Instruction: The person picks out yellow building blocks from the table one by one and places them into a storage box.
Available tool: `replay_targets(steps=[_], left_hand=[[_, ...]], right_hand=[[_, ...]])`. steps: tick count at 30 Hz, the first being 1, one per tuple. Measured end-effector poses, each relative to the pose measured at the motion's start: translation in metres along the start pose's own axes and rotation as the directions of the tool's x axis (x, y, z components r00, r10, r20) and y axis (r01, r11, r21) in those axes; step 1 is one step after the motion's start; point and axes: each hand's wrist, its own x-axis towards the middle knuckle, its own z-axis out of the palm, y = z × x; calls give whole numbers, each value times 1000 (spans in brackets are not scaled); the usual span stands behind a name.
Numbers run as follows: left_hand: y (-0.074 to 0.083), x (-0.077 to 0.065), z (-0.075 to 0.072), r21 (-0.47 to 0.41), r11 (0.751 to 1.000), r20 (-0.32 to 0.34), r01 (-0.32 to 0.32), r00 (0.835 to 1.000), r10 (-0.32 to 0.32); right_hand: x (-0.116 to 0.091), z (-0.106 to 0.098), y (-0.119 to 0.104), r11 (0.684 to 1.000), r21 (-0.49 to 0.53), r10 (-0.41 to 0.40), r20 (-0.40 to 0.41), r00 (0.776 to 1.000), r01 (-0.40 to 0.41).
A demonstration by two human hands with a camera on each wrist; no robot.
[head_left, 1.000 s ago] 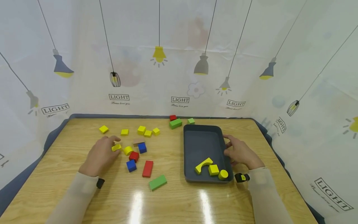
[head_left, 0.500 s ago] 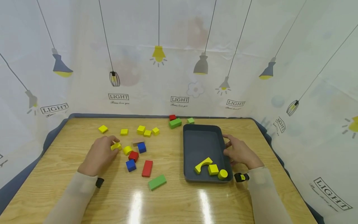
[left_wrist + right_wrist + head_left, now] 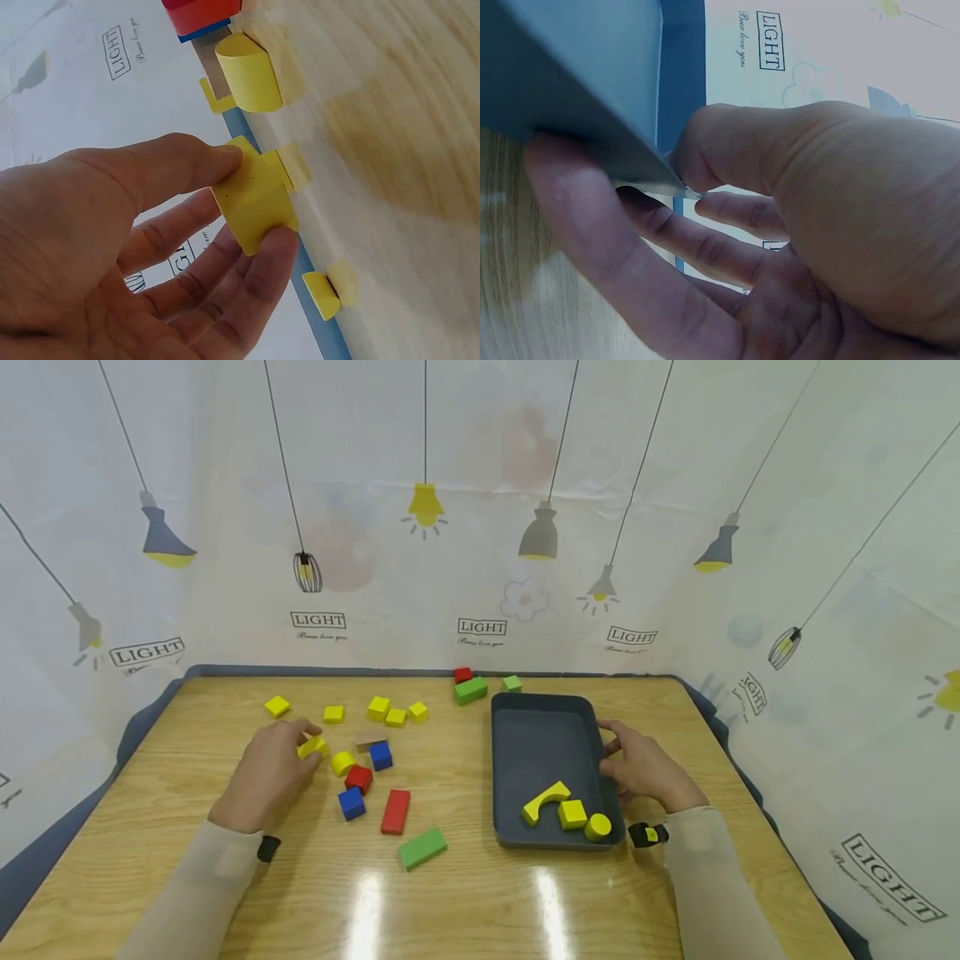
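Note:
My left hand (image 3: 266,772) pinches a yellow block (image 3: 255,195) between thumb and fingertips. In the left wrist view the block shows a creased face, and it hangs a little above the wooden table. Just right of it in the head view sits a yellow rounded block (image 3: 343,764), near a red block (image 3: 359,779) and two blue cubes. The right hand (image 3: 647,768) grips the right side of a dark grey tray (image 3: 497,760). Its thumb is at the rim, with fingers against the outer wall (image 3: 592,112). Inside the tray lie a yellow arch (image 3: 546,802), a yellow cube (image 3: 572,815) and a yellow cylinder (image 3: 597,827).
Several yellow blocks (image 3: 378,708) lie along the back left. Red and green blocks (image 3: 470,691) sit behind the tray's far left corner. A flat red block (image 3: 395,812) and a green block (image 3: 422,849) lie nearer the front. A printed curtain (image 3: 480,568) surrounds the table.
The yellow block in my left hand has risen and turned slightly. The right hand and the tray have stayed in place.

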Motion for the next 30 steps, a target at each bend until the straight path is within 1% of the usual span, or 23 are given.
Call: replay_targets(steps=[5, 8, 16, 20, 24, 26, 30], left_hand=[[3, 2, 0, 9, 1000, -39, -30, 999, 30], [4, 3, 1, 4, 999, -51, -38, 998, 38], [14, 6, 4, 24, 997, -61, -70, 996, 72], [22, 7, 5, 24, 996, -69, -85, 994, 87], [32, 8, 7, 8, 996, -63, -85, 994, 86], [36, 9, 9, -1, 996, -62, -87, 994, 86], [47, 11, 13, -8, 994, -68, -108, 992, 107]], right_hand=[[0, 1, 0, 1000, -14, -3, -5, 1000, 3], [0, 1, 0, 1000, -17, -4, -2, 1000, 4], [-1, 0, -2, 1000, -15, -6, -2, 1000, 6], [-2, 0, -2, 1000, -11, -5, -1, 1000, 5], [-2, 0, -3, 1000, -4, -9, 2, 1000, 9], [-2, 0, -3, 1000, -3, -8, 3, 1000, 8], [-3, 0, -3, 1000, -6, -8, 1, 1000, 8]])
